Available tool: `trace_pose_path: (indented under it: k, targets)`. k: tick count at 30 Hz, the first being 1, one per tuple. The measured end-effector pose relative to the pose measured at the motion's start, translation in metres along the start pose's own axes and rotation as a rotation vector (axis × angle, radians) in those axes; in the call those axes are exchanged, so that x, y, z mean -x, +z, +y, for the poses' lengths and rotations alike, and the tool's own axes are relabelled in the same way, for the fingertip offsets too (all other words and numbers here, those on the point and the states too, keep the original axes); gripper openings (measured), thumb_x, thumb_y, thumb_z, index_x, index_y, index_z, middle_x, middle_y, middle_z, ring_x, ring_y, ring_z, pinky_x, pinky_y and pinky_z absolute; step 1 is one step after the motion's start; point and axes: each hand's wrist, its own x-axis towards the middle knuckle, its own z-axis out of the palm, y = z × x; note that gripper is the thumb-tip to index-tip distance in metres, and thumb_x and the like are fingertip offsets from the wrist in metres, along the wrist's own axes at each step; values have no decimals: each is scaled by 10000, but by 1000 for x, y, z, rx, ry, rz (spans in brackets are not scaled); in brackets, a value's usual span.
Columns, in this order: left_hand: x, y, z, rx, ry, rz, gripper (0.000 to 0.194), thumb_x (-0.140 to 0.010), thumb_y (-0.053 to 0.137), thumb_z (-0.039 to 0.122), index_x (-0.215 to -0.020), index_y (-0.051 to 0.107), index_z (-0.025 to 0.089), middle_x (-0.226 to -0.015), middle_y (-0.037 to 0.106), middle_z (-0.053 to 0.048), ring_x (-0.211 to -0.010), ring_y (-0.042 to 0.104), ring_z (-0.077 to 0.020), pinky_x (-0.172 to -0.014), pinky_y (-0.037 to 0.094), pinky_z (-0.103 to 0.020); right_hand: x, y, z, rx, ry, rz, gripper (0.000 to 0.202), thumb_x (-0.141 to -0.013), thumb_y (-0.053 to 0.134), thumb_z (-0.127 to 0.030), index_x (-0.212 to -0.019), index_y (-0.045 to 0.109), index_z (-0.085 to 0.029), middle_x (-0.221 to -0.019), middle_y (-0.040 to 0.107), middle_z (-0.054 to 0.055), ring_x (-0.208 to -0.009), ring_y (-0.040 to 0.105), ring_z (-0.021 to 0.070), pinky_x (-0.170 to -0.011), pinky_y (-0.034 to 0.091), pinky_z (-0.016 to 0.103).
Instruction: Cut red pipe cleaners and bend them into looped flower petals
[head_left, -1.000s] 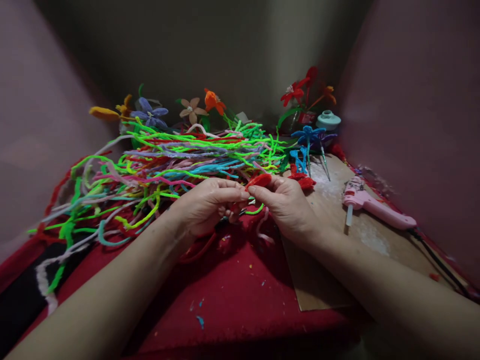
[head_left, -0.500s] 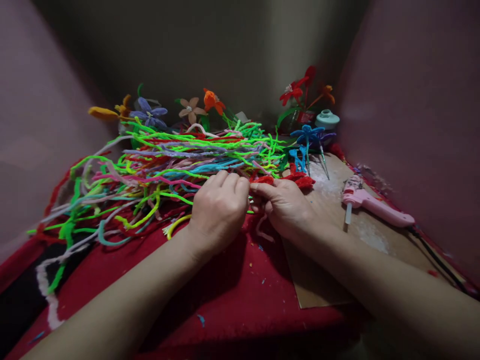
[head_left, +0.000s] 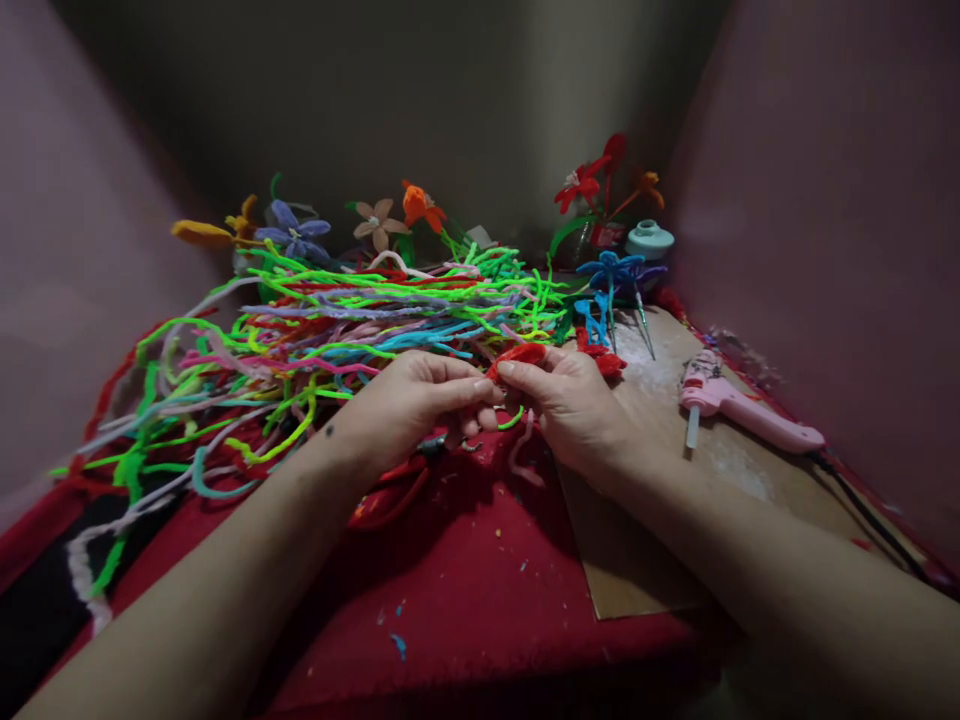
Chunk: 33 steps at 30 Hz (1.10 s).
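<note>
Logged from my remote view: at three o'clock, one pink glue gun (head_left: 757, 415) on a brown board (head_left: 637, 560), dark cord (head_left: 862, 510) trailing towards four. At two, I list one pale teal container (head_left: 650, 240) and one blue flower (head_left: 611, 265); at one, one red flower (head_left: 577, 187); at eleven, one orange flower (head_left: 422, 207); at ten, one periwinkle flower (head_left: 293, 231).

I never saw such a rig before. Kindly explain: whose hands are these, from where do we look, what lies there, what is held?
No robot here: these are a person's bare hands, seen by a camera on the head, looking forward and down. The left hand and right hand pinch a fuzzy red piece. Below the left hand shows a red-handled tool, partly hidden. On the red cloth lie many coloured fuzzy stems and a brown board, which carries a pink glue gun.
</note>
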Motion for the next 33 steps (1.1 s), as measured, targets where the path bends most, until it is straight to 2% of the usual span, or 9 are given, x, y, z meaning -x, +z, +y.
trace_pose_path:
  k: [3,5,7,12,14,20,22,28,33]
  targets:
    - [2,13,-4,-750,293,328,236,-816,474,280,-744,649,139,-719,643,-102,-681,568,-197,-575,375,-281,-2,-1,6,67,22,133,98,-705,611,-222,-641,569,-161,-587,528,-29,-509,450,80,-531,371,241]
    - [3,20,-7,-1059,388,427,269,-837,416,245,-741,643,137,-718,642,-108,-696,568,-210,-587,352,-294,-2,-1,8,46,40,159,104,-686,626,-226,-635,565,-160,-570,511,-37,-496,427,78,-522,359,242]
    - [4,22,-6,-1071,374,430,286,-851,400,255,-768,650,144,-692,642,-84,-641,558,-183,-579,343,-281,-2,-1,7,-26,50,126,103,-674,642,-230,-647,571,-159,-586,521,-36,-515,442,81,-541,370,244]
    - [6,17,7,-526,222,278,283,-836,438,293,-712,654,159,-580,603,-5,-540,514,-125,-535,351,-223,-1,1,0,-134,69,-16,138,-637,698,-244,-700,613,-156,-655,578,-19,-594,515,100,-620,416,262]
    - [7,18,8,-472,207,249,287,-835,434,284,-688,642,153,-569,599,-8,-530,510,-126,-520,346,-222,0,2,-3,-100,74,-4,138,-619,712,-233,-657,613,-145,-630,584,-16,-580,516,98,-612,416,259]
    - [10,34,-4,-1242,440,468,286,-830,393,177,-676,630,131,-649,632,-102,-612,544,-189,-516,261,-280,3,4,-4,-27,97,103,136,-605,691,-208,-561,582,-140,-555,563,-20,-528,488,93,-552,386,248]
    - [8,35,-5,-1303,429,469,293,-835,378,171,-688,628,131,-662,634,-109,-616,546,-196,-511,249,-287,2,3,-2,-41,106,125,154,-597,690,-197,-544,555,-144,-534,537,-28,-505,461,88,-530,366,248]
    - [-1,19,1,-447,126,262,264,-820,481,332,-688,628,159,-555,565,1,-500,471,-111,-501,320,-226,-2,-1,0,-14,61,88,120,-678,668,-258,-685,636,-143,-625,583,-7,-558,497,100,-580,398,262]
    - [-4,13,-2,259,-150,26,149,-757,568,293,-737,593,148,-415,426,66,-329,248,-42,-362,151,-189,-3,-3,1,375,-302,127,66,-712,637,-163,-658,675,-164,-690,614,3,-697,549,123,-701,437,278]
